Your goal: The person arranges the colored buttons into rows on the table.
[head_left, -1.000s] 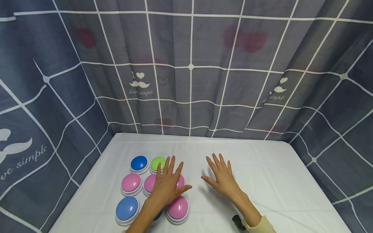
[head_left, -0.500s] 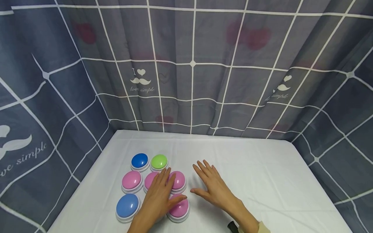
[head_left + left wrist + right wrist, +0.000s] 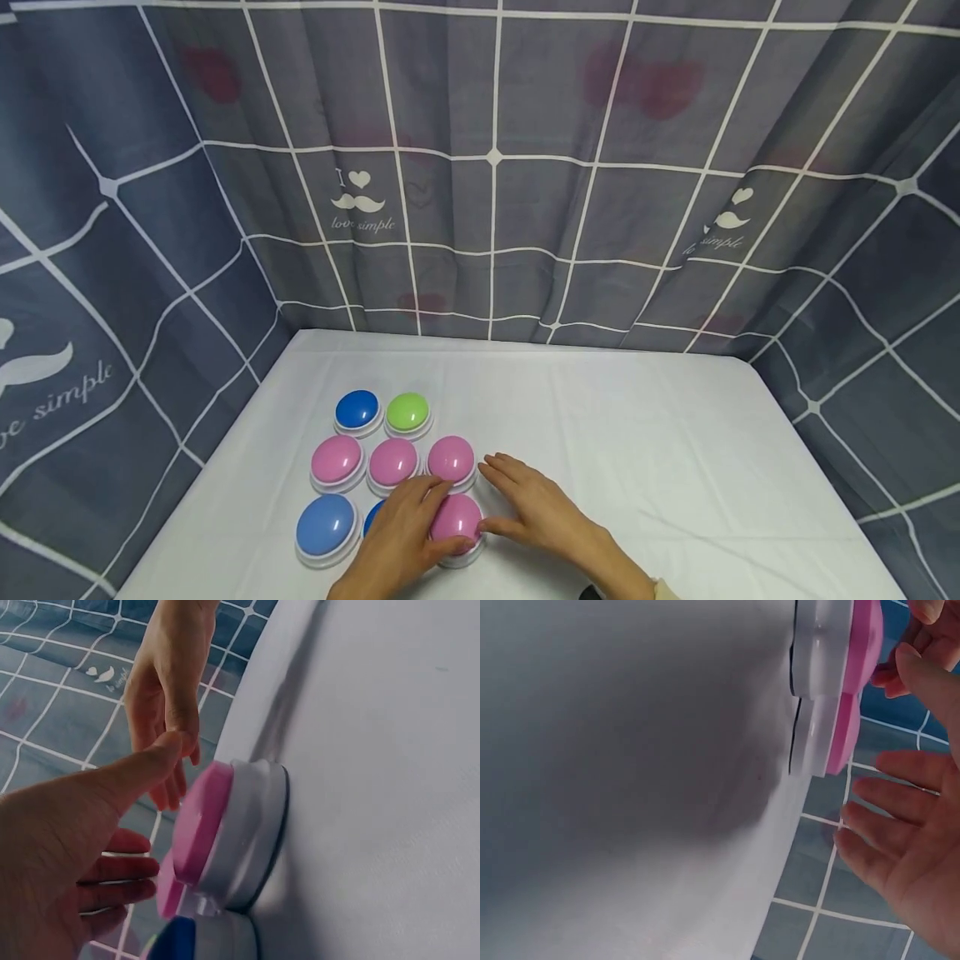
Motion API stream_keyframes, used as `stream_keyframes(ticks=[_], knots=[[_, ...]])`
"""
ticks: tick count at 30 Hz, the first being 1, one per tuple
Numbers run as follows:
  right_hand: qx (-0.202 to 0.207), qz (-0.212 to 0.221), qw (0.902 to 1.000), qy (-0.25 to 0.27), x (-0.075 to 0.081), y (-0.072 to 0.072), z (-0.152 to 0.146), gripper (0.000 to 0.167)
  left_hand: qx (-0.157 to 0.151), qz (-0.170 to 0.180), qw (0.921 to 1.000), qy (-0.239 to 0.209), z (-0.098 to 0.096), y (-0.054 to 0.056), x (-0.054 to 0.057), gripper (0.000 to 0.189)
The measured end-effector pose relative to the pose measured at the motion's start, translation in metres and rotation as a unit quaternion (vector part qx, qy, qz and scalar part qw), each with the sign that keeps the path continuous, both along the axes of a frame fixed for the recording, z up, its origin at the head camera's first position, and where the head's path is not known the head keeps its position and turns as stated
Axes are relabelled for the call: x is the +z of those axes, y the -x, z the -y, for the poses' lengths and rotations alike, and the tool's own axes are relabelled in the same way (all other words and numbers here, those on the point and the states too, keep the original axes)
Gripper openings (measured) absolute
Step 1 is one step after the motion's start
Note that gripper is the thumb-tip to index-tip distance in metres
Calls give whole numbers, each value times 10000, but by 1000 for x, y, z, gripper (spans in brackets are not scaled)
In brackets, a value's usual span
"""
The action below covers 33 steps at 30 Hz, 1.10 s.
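Note:
Dome-topped push buttons on white bases stand in rows at the table's left. The nearest pink button (image 3: 456, 518) sits between both hands. My left hand (image 3: 401, 533) is over its left side, fingers relaxed and thumb spread, partly covering a dark blue button (image 3: 371, 517). To its right hovers my right hand (image 3: 536, 512), fingers extended toward it and thumb near its edge. In the left wrist view a gap shows between the left hand (image 3: 67, 847) and the pink dome (image 3: 202, 821). The right wrist view shows the right hand (image 3: 915, 840) holding nothing. Contact by either thumb is unclear.
Behind stand another pink button (image 3: 451, 458), a middle pink one (image 3: 393, 462), a left pink one (image 3: 336, 459), a green one (image 3: 408, 412) and a blue one (image 3: 357, 409). A lighter blue button (image 3: 326, 525) is front left. Gridded curtains (image 3: 495, 208) enclose the white table (image 3: 637, 433).
Both hands have come down and nearer the front; the right has also moved left, closing in on the nearest pink button. The head view has tilted slightly. The buttons stay in their arrangement.

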State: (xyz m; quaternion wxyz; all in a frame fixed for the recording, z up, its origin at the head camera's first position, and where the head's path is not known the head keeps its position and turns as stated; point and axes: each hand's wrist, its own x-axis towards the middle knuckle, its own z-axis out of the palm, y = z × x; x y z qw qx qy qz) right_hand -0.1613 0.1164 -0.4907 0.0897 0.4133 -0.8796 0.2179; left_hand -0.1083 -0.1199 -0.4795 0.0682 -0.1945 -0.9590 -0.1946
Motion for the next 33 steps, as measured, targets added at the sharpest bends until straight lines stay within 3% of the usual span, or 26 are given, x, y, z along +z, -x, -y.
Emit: stream_keyframes(ticks=[3,8,13,21,28,33], knots=[[12,214,9997,-151,-3,-4,1,72,-60,2,10000,-34,1,-2,-4,85],[80,439,9985,-303,-8,-9,2,72,-59,299,9995,-13,3,-2,-6,88],[324,274,9987,-279,-14,-10,3,68,-46,341,9994,53,4,-1,-9,87],[607,203,9976,-250,-21,-13,6,71,-91,858,9962,96,5,0,-13,96],[634,230,9975,-224,-25,-10,9,76,-286,980,9947,112,9,2,-14,94],[429,346,9981,-267,-26,-11,12,76,-474,812,9955,156,13,3,-14,93]])
